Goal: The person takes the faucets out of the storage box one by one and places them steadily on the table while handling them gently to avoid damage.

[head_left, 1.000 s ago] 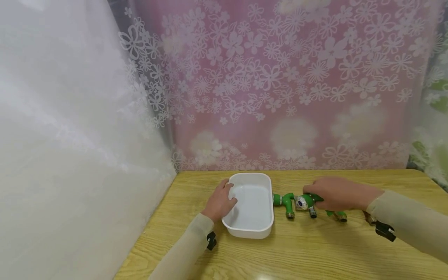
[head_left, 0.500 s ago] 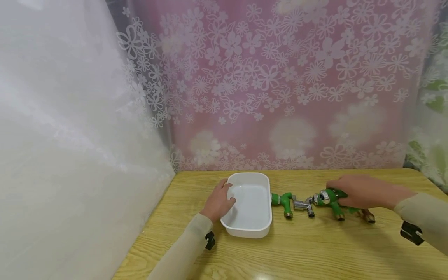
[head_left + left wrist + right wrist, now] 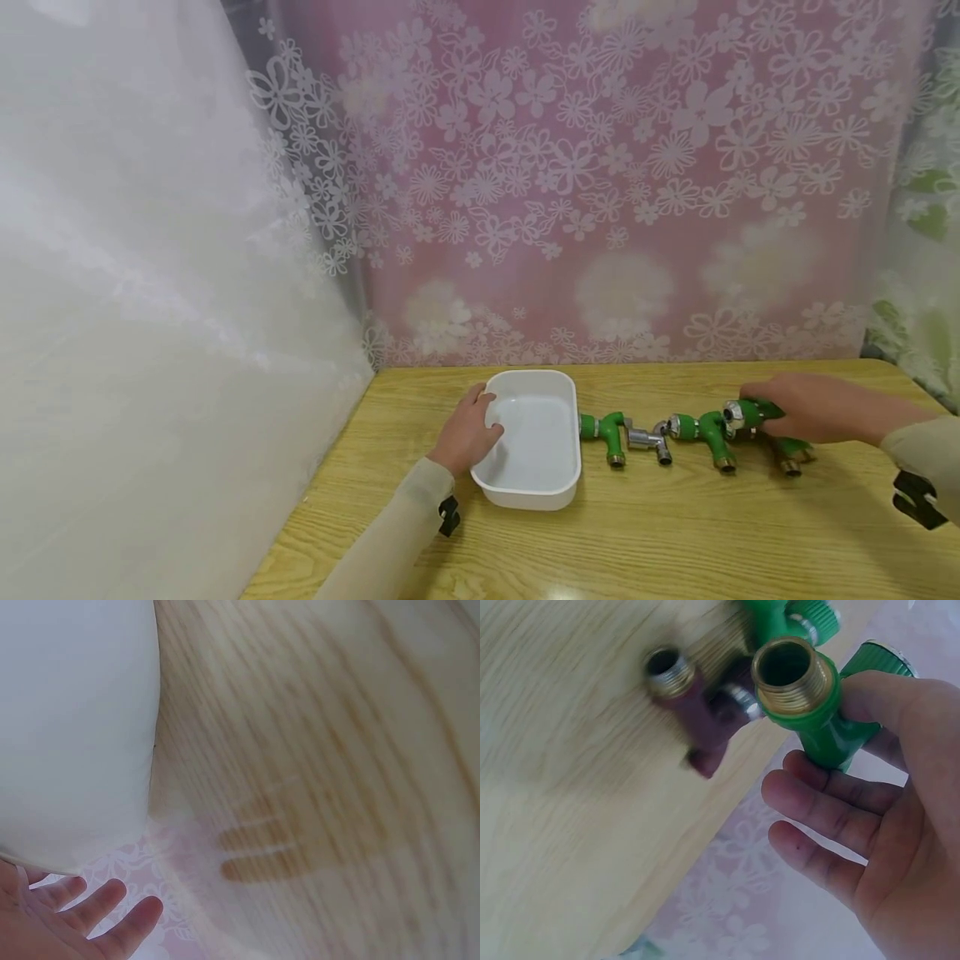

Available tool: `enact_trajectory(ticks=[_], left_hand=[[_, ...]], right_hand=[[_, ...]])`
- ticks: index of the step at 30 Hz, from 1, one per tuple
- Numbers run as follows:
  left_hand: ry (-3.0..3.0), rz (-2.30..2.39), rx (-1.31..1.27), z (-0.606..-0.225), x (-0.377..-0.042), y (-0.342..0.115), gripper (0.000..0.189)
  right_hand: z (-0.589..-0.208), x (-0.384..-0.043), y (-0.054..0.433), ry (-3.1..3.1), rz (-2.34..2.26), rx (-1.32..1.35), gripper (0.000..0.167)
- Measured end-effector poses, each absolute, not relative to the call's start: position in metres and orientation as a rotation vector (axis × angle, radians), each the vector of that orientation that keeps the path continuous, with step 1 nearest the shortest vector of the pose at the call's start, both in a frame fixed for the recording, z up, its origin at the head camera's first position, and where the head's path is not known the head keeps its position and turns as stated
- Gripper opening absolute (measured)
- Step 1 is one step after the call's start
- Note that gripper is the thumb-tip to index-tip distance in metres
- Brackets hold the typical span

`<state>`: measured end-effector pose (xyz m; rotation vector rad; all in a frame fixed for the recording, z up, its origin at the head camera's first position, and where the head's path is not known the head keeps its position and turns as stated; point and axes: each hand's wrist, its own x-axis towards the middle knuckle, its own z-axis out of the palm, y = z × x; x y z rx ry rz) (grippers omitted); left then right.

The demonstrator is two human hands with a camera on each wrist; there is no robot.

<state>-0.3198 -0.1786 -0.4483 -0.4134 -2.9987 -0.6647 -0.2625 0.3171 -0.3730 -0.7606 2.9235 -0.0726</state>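
My left hand [image 3: 467, 433] rests at the left rim of a white plastic basin [image 3: 528, 498], thumb over the inner side. In the left wrist view several fingers [image 3: 135, 922] stretch loosely outside the basin's wall [image 3: 82, 735]. Over the table's right part, my right hand [image 3: 832, 408] holds a green tap [image 3: 748, 413], pinched between thumb and fingers. Its brass threaded mouth [image 3: 791, 675] shows in the right wrist view. Below it lies a dark red tap [image 3: 697, 720], mostly covered by the hand in the head view.
In a row right of the basin lie a green tap [image 3: 611, 433], a silver tap [image 3: 647, 439] and another green tap [image 3: 705, 429]. They rest on the wood-grain table [image 3: 600, 550]. A floral pink curtain [image 3: 600, 208] hangs behind; a white sheet [image 3: 165, 292] hangs at left.
My right hand has moved right along the row with the green tap, uncovering the silver tap and the second green tap. The left hand and basin stay in place.
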Motion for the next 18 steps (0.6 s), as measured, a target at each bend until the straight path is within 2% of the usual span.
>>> enact_trajectory(ticks=[18], left_hand=[[-3.001,-0.66,-0.406,-0.449,-0.321,-0.179,0.057]], right_hand=[[-0.397,-0.275,0.37,2.864,-0.158,-0.546,0.063]])
